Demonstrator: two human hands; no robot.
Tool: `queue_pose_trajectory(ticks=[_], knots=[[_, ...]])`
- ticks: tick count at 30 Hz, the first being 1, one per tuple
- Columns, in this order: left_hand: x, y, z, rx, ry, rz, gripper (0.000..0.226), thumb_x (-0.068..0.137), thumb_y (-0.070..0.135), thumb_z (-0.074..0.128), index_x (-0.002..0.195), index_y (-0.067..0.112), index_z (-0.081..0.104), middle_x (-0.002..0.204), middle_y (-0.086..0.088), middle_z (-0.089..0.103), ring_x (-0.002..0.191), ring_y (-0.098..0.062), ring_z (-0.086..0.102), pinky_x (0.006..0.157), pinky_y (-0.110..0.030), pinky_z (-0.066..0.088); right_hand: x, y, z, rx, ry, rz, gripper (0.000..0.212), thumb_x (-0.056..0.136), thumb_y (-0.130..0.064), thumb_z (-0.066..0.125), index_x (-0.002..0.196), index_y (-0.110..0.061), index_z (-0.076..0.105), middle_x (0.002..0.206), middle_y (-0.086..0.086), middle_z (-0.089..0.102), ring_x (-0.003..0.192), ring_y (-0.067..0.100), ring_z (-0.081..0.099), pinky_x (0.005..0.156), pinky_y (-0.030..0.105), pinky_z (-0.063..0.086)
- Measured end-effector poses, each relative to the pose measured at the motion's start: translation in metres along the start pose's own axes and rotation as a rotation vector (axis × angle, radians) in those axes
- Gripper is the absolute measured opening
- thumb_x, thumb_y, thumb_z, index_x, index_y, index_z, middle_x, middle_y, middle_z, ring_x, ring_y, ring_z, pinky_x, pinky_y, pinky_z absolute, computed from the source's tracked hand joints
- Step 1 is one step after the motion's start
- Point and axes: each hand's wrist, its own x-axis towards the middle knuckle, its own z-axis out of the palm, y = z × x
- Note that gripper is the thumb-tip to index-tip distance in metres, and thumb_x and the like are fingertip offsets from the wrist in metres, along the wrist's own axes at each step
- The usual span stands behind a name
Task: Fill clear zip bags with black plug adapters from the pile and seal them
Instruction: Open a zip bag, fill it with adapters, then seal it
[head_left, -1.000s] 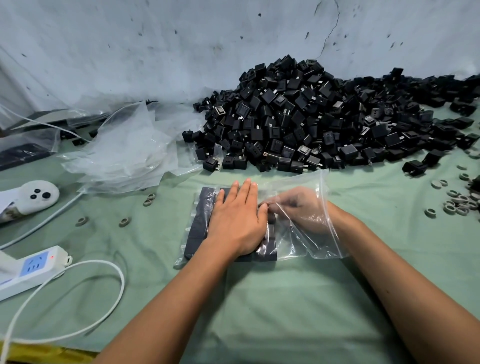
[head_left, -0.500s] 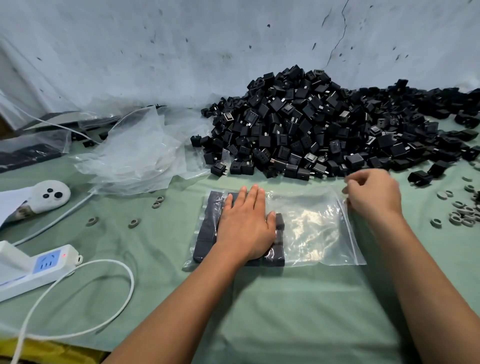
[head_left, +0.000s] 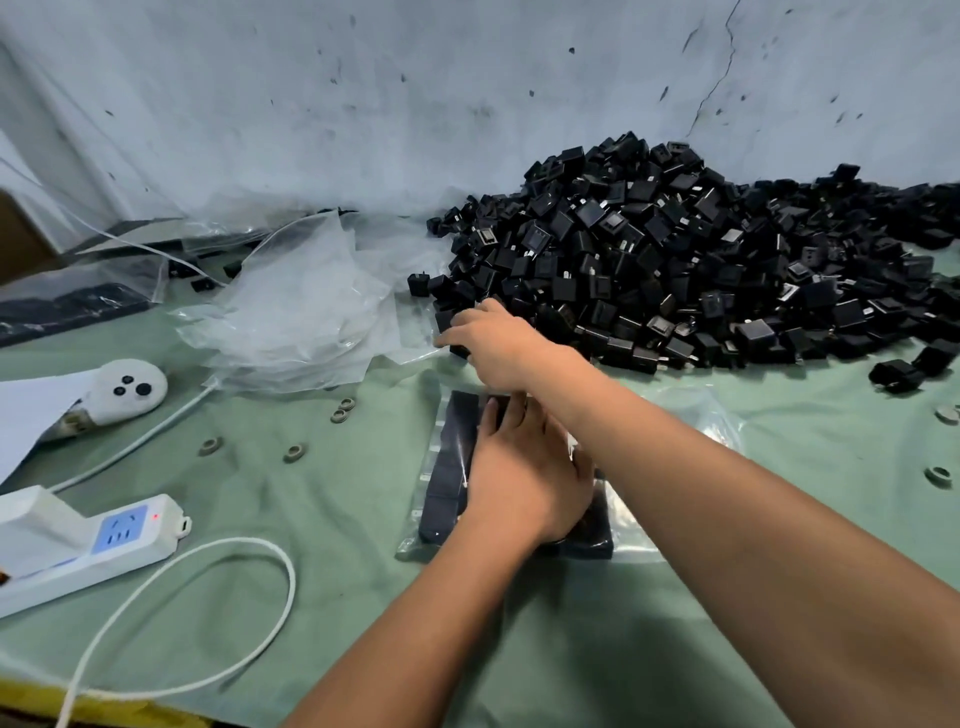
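The left hand (head_left: 524, 483) lies flat, fingers straight and together, pressing down on the rows of black adapters inside the clear zip bag (head_left: 675, 415) that lies on the green table cover (head_left: 363, 519) near the middle. The right forearm crosses above it, and the right hand (head_left: 493, 343) reaches to the far left foot of the adapter pile (head_left: 675, 270), its fingers curled down among the black plugs; whether they grip one I cannot tell, since the fingertips are hidden.

At the far left a filled bag (head_left: 67, 304) of dark adapters rests by the wall. Nearer, a white power strip (head_left: 88, 545) with a blue socket face lies on the cloth, its white cord (head_left: 218, 603) looping toward the near edge. Just beyond it sits a white rounded plug (head_left: 124, 389) with three dark holes, beside a sheet of paper (head_left: 31, 410). A few small grey rings (head_left: 295, 452) lie scattered between the strip and the bag. A loose heap of empty clear bags (head_left: 301, 317) sits left of the pile, touching its edge. The pile itself spreads along the wall to the right edge, and more rings (head_left: 937, 475) lie near the right side.
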Motion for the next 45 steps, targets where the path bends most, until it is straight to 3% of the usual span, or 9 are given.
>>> queue_pose_trajectory(ticks=[7,12,17,19,24,28,34,42,45], knots=[[0.000,-0.002,0.003,0.008,0.013,0.013,0.071,0.100,0.049,0.028,0.160,0.011,0.024,0.167,-0.012,0.026,0.155,-0.030,0.014,0.126,-0.051,0.010,0.012,-0.002,0.002,-0.051,-0.060,0.021,0.039,0.096,-0.001,0.058,0.132,-0.013,0.067,0.131,0.010,0.054,0.124,0.034,0.053,0.103,0.043,0.048],[0.001,-0.004,0.007,-0.096,0.070,0.000,0.071,0.103,0.047,0.025,0.162,0.009,0.019,0.170,-0.010,0.020,0.157,-0.027,0.013,0.127,-0.049,0.010,-0.052,0.043,-0.026,0.408,0.328,0.176,0.051,0.098,-0.015,0.067,0.148,-0.017,0.056,0.126,0.006,0.051,0.117,0.025,0.054,0.104,0.028,0.040],[0.003,-0.005,0.010,-0.105,0.005,0.003,0.071,0.104,0.054,0.012,0.165,0.018,0.002,0.173,-0.001,-0.001,0.159,-0.020,-0.002,0.129,-0.048,-0.001,-0.180,0.110,-0.027,0.864,0.621,0.404,0.029,0.088,-0.019,0.080,0.115,-0.029,0.077,0.096,-0.008,0.069,0.074,0.004,0.061,0.067,0.020,0.049],[0.003,-0.005,0.011,-0.100,-0.002,0.004,0.071,0.104,0.054,0.011,0.165,0.018,0.001,0.173,0.000,-0.002,0.159,-0.020,-0.003,0.129,-0.048,-0.001,-0.221,0.122,-0.015,0.938,0.663,0.502,0.029,0.087,-0.014,0.081,0.112,-0.027,0.078,0.098,-0.003,0.073,0.075,0.007,0.064,0.068,0.017,0.051],[0.003,-0.006,0.011,-0.093,-0.010,0.001,0.071,0.104,0.054,0.010,0.165,0.019,0.001,0.173,0.000,-0.001,0.159,-0.019,-0.002,0.129,-0.048,-0.001,-0.267,0.126,0.015,0.981,0.437,0.549,0.046,0.083,-0.004,0.084,0.126,-0.019,0.073,0.099,0.002,0.076,0.084,0.008,0.070,0.087,0.027,0.060],[0.004,-0.006,0.011,-0.095,-0.018,0.003,0.071,0.103,0.054,0.010,0.165,0.019,0.001,0.173,0.000,0.000,0.159,-0.018,-0.002,0.129,-0.047,-0.001,-0.260,0.114,0.018,0.909,0.344,0.436,0.047,0.081,-0.006,0.086,0.122,-0.026,0.075,0.092,-0.009,0.076,0.073,0.000,0.059,0.070,0.011,0.050],[0.003,-0.005,0.008,-0.094,-0.027,-0.001,0.072,0.103,0.054,0.011,0.165,0.018,0.002,0.173,0.000,0.001,0.159,-0.019,-0.001,0.129,-0.048,0.001,-0.228,0.092,0.030,1.196,0.363,0.390,0.033,0.087,0.000,0.078,0.118,-0.009,0.071,0.105,0.014,0.076,0.095,0.029,0.076,0.080,0.036,0.064],[0.004,-0.005,0.008,-0.090,-0.031,0.000,0.072,0.104,0.055,0.011,0.165,0.019,0.001,0.173,0.000,-0.001,0.159,-0.018,-0.002,0.129,-0.049,0.001,-0.222,0.087,0.043,1.042,0.246,0.189,0.015,0.089,-0.006,0.074,0.097,-0.018,0.081,0.098,0.003,0.079,0.092,0.019,0.076,0.083,0.033,0.063],[0.003,-0.004,0.008,-0.092,-0.035,-0.001,0.072,0.104,0.055,0.011,0.165,0.019,0.001,0.173,0.001,-0.002,0.159,-0.018,-0.003,0.129,-0.048,0.000,-0.199,0.095,0.051,1.077,0.236,0.317,0.023,0.088,-0.007,0.073,0.110,-0.008,0.078,0.094,0.003,0.077,0.079,0.010,0.075,0.066,0.023,0.061]])
